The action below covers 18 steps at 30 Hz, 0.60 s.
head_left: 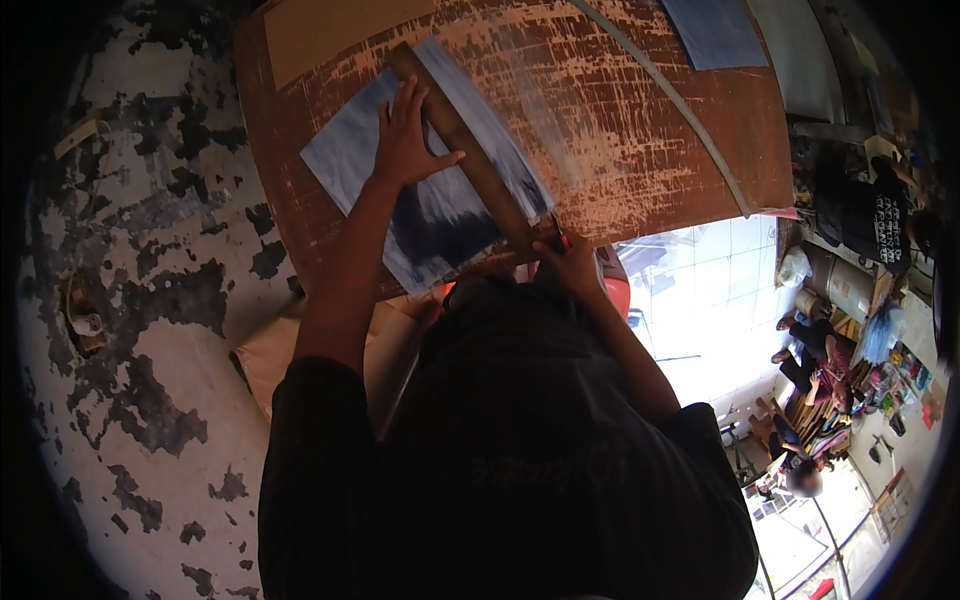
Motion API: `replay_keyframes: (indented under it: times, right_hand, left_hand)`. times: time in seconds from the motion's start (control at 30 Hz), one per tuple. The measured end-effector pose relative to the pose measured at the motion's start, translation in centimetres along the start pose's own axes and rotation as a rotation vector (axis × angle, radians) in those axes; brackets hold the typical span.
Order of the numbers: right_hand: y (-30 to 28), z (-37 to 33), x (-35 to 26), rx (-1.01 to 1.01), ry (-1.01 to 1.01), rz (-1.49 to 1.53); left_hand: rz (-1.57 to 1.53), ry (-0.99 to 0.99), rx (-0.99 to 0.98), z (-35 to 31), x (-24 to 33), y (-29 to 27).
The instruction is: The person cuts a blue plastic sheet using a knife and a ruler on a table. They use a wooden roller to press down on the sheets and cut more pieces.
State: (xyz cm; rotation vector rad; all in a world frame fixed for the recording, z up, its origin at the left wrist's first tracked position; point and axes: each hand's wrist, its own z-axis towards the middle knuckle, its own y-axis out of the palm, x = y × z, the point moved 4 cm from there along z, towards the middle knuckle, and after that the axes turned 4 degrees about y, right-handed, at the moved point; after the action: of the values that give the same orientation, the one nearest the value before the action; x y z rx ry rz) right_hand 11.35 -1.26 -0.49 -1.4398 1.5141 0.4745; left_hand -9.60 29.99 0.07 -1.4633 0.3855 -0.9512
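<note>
A sheet with a blue-and-white streaked surface [430,225] lies aslant on a worn brown table [620,150]. Across it runs a long flat brown straightedge [465,140], slanting from the far left toward my body. My left hand [404,140] is spread on the sheet and the straightedge, fingers pointing away from me and thumb out to the right. Close to the straightedge's near end, my right hand [572,264] is closed on a small red-and-black tool [563,240]. Its thin dark tip points toward the sheet's near right corner; fingers hide most of the tool.
A long thin grey strip [670,90] crosses the table's right part. Another blue sheet [712,35] lies at the far right, a tan board [335,35] at the far left. A stained wall or floor surface [150,300] fills the left. People [825,365] sit among clutter at right.
</note>
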Motion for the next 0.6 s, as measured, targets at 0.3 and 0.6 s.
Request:
replay_keyframes:
  times: [0.3, 0.6]
  right_hand:
    - [-0.1, 0.3, 1.7, 0.031, -0.042, -0.032]
    - [-0.3, 0.9, 2.0, -0.031, 0.000, -0.026]
  left_hand:
    - [0.021, 0.010, 0.038, -0.1, 0.1, 0.4]
    - [0.032, 0.007, 0.061, -0.4, -0.5, 0.7]
